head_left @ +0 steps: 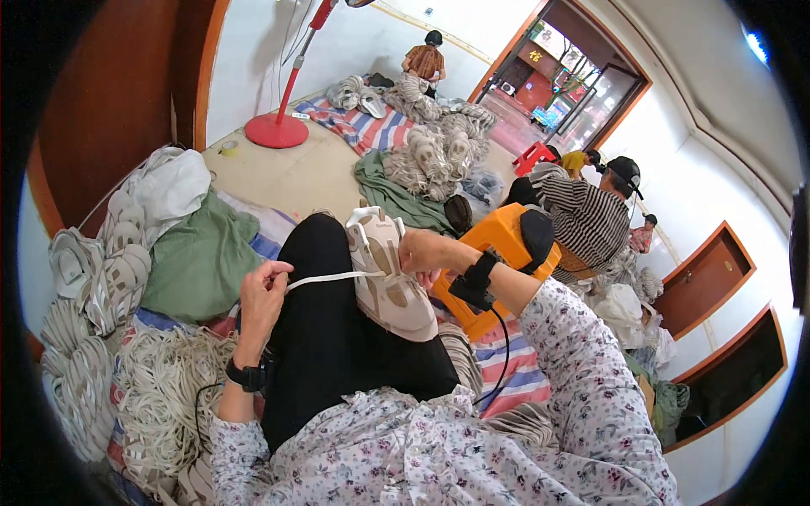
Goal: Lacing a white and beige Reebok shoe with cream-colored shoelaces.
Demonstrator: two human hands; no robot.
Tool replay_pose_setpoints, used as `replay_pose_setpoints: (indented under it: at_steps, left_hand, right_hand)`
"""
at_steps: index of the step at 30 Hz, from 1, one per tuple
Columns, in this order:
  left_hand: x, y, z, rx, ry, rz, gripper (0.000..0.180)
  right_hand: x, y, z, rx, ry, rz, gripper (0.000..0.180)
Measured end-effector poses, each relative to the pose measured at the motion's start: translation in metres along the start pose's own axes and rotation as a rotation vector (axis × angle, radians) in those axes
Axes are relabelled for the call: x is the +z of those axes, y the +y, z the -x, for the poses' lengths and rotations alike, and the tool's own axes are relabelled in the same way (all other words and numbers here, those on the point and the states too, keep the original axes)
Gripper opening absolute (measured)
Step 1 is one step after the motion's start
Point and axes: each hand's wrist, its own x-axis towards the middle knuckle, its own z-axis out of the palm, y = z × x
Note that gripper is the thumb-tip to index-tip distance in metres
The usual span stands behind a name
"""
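Resting on the black-trousered lap: 1 pale beige shoe upper (390,278), stiff and curved, with a flat white lace (325,277) running taut from it. Pinching the lace's free end, the left hand (263,297); gripping the upper's edge, the right hand (429,250). Lacing seemingly only beginning. Lying alongside, heaps of loose cream laces (164,388); behind, an orange plastic stool (498,244).

Left hand (263,297) fingers pinched shut, right hand (424,250) closed, both hands raised over the lap, forearms angled inward
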Motion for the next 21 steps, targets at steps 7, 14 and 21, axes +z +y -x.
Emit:
replay_pose_setpoints:
  at_steps: [7,14,21]
  left_hand:
    - [-0.003,-0.01,0.003,0.007,0.024,0.013,0.014]
    - [-0.004,0.003,0.008,0.019,0.01,-0.073,0.015]
    - [-0.005,-0.006,0.007,0.035,-0.009,-0.056,0.016]
  right_hand:
    - [-0.004,-0.003,-0.004,0.009,0.002,-0.085,0.017]
    - [-0.008,0.002,-0.019,0.122,-0.069,-0.066,0.02]
    - [-0.003,-0.001,-0.042,0.253,-0.128,0.184,0.017]
